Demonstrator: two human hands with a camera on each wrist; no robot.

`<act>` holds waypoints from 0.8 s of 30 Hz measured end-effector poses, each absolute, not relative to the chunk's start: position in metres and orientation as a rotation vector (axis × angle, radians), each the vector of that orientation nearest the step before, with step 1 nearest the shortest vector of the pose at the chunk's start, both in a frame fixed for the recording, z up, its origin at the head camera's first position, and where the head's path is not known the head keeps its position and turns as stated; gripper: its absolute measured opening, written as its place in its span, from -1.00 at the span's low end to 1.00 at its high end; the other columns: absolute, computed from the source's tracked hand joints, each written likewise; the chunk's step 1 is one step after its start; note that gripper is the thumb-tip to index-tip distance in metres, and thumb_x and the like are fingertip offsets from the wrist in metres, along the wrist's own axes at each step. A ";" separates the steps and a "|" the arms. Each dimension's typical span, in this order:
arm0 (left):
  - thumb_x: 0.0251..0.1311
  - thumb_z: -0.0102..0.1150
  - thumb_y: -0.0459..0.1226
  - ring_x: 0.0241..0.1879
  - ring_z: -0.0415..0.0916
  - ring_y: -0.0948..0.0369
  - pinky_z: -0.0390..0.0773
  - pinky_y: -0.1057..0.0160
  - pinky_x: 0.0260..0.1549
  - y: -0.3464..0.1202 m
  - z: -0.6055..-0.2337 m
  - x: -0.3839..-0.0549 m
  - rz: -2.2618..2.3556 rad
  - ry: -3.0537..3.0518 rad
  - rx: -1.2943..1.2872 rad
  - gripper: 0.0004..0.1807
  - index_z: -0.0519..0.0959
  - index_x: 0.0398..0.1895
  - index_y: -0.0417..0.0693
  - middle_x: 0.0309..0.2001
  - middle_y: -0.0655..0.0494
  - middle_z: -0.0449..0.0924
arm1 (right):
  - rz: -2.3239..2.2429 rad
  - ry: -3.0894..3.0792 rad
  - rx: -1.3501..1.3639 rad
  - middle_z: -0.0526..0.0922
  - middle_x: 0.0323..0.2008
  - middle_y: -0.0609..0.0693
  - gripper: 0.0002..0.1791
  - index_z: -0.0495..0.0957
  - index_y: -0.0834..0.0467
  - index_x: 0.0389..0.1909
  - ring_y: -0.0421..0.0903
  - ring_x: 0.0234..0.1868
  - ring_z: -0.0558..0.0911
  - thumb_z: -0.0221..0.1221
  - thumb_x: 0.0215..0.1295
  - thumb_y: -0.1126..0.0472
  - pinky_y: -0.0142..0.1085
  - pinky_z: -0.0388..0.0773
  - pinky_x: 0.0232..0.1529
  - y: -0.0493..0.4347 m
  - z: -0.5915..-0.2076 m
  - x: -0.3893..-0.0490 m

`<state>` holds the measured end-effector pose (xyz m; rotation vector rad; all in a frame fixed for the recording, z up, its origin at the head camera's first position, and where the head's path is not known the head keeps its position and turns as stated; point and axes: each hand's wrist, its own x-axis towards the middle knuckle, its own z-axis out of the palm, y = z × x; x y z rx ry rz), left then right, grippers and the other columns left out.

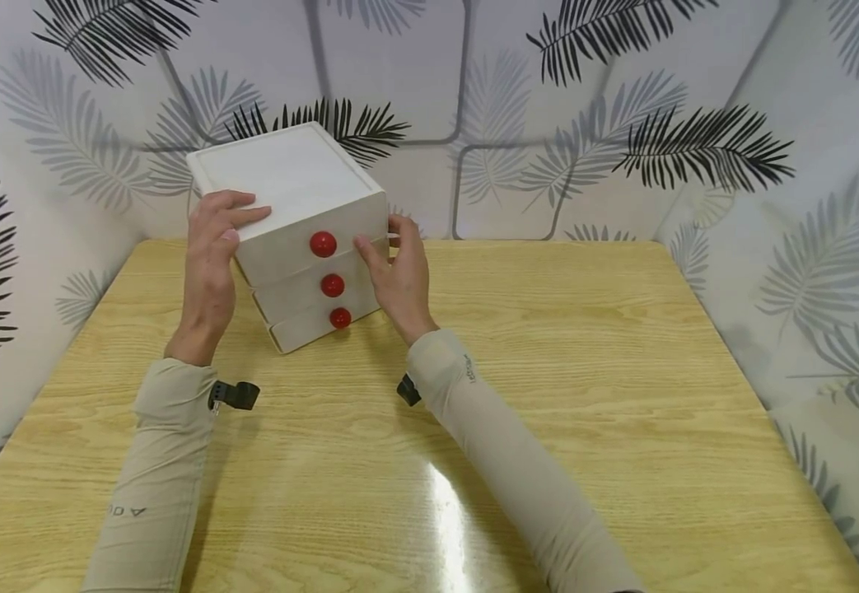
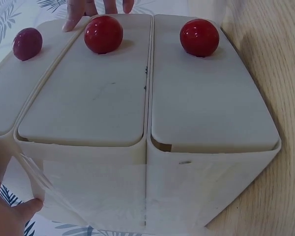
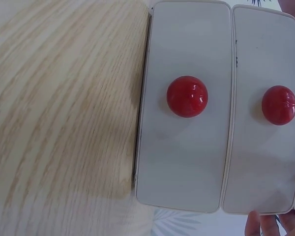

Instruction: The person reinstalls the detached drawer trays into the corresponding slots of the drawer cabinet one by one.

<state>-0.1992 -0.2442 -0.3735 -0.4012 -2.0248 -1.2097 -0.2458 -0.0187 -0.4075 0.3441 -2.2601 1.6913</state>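
A white three-drawer box [image 1: 288,173] stands at the back left of the table, turned at an angle. Each drawer front bears a round red knob: the top knob [image 1: 323,244], the middle knob [image 1: 333,285] and the bottom knob [image 1: 340,318]. My left hand [image 1: 210,255] grips the box's upper left edge, fingers bent over onto the lid. At the right side my right hand [image 1: 403,280] holds the box, thumb on the front and fingers round the corner. In the left wrist view the drawer fronts [image 2: 88,98] sit in their frames.
The wooden table [image 1: 548,371] stretches in front and to the right of the box. Behind it rises a wall [image 1: 503,189] covered in a leaf pattern. A dark strap [image 1: 236,395] sits at the left wrist.
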 end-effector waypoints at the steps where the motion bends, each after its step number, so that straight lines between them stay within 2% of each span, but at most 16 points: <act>1: 0.32 -0.30 -0.17 0.43 0.28 0.02 0.01 0.16 0.52 -0.244 -0.374 -0.199 -1.205 -2.027 -0.403 -0.41 0.72 0.09 -0.20 0.29 -0.16 0.55 | 1.690 -2.260 0.345 0.52 0.29 0.06 -0.41 0.37 0.11 0.39 -0.01 0.20 0.51 0.24 0.47 -0.03 -0.03 0.58 0.21 -0.018 -0.408 -0.246; 6: 0.35 -0.29 -0.19 0.43 0.28 0.01 0.00 0.15 0.53 -0.243 -0.375 -0.200 -1.194 -2.030 -0.419 -0.44 0.71 0.09 -0.21 0.29 -0.17 0.55 | 1.690 -2.254 0.362 0.52 0.30 0.06 -0.40 0.36 0.11 0.40 -0.01 0.22 0.51 0.24 0.47 -0.02 0.00 0.57 0.23 -0.016 -0.410 -0.245; 13: 0.37 -0.28 -0.19 0.45 0.26 0.02 -0.01 0.11 0.55 -0.244 -0.377 -0.200 -1.185 -2.052 -0.427 -0.45 0.71 0.12 -0.18 0.32 -0.14 0.53 | 1.622 -2.310 0.453 0.51 0.34 0.04 -0.34 0.32 0.08 0.48 0.00 0.31 0.51 0.25 0.46 -0.01 -0.08 0.52 0.28 -0.004 -0.416 -0.240; 17: 0.38 -0.28 -0.17 0.46 0.25 0.02 0.00 0.09 0.55 -0.244 -0.377 -0.200 -1.176 -2.053 -0.420 -0.44 0.70 0.12 -0.18 0.33 -0.14 0.52 | 1.545 -2.354 0.503 0.50 0.37 0.08 -0.32 0.32 0.13 0.48 0.07 0.38 0.49 0.24 0.47 -0.04 -0.06 0.49 0.35 0.006 -0.419 -0.235; 24: 0.40 -0.25 -0.17 0.50 0.22 0.05 0.02 0.10 0.55 -0.244 -0.377 -0.197 -1.180 -2.050 -0.389 -0.47 0.70 0.11 -0.18 0.37 -0.09 0.51 | 1.352 -2.493 0.514 0.47 0.41 0.09 -0.32 0.33 0.14 0.48 0.05 0.44 0.44 0.22 0.48 -0.07 -0.02 0.41 0.46 0.032 -0.430 -0.227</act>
